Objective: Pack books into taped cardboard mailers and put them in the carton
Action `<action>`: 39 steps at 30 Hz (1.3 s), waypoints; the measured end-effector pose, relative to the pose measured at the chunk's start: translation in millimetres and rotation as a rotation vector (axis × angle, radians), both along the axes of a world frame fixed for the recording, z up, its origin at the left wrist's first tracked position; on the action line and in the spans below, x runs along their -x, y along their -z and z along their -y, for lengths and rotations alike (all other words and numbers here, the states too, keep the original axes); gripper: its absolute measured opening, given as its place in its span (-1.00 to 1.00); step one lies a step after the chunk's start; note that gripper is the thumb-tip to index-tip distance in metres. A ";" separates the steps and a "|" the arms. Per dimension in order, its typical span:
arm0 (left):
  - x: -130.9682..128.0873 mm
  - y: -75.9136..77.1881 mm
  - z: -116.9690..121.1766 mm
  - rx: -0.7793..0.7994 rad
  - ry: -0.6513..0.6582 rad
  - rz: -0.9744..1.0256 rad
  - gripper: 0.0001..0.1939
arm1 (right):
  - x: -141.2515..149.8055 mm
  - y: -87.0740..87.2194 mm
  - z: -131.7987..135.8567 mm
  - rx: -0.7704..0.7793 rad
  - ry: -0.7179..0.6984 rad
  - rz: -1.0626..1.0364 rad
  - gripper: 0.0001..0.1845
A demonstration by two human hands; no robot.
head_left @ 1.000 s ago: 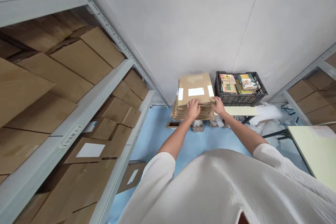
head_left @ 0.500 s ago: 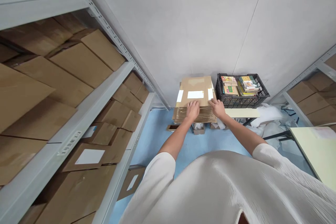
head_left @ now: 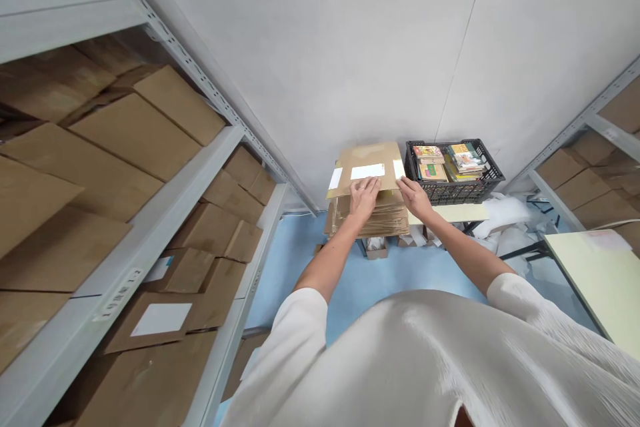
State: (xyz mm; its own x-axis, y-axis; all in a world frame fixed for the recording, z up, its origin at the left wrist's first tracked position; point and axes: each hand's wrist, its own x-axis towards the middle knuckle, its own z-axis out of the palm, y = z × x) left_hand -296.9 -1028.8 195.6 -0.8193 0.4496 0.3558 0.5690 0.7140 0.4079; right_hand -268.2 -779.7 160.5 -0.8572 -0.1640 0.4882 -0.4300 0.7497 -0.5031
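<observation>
A flattened cardboard box (head_left: 367, 155) with white labels tops a stack of flattened boxes (head_left: 383, 219) against the wall. Its near edge is raised, leaving a gap above the stack. My left hand (head_left: 365, 197) grips that edge near the middle, fingers on top and thumb hidden below. Closed on the right corner of the same sheet is my right hand (head_left: 415, 199). Beside it stands a black plastic crate (head_left: 453, 193) with books (head_left: 465, 159) inside.
Shelves (head_left: 165, 240) packed with cardboard boxes run along the left; another rack (head_left: 575, 200) is at right. A pale table (head_left: 590, 273) stands at near right. Small open boxes (head_left: 376, 250) and white plastic packing (head_left: 505, 213) lie on the blue floor.
The near edge of the top flattened box has come up off the stack, with both my hands now gripping it. The view has shifted slightly.
</observation>
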 end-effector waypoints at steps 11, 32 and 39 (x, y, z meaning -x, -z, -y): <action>-8.1 -23.5 -121.8 0.044 0.121 -0.037 -0.28 | -44.7 -10.5 -107.4 0.032 0.195 -0.081 -0.47; -216.3 23.3 -588.8 0.106 0.915 -0.001 -0.34 | -403.8 40.3 -442.0 0.028 0.988 0.012 -0.44; -285.1 51.4 -682.5 0.230 1.191 -0.043 -0.37 | -497.0 67.0 -467.1 -0.034 1.278 0.080 -0.40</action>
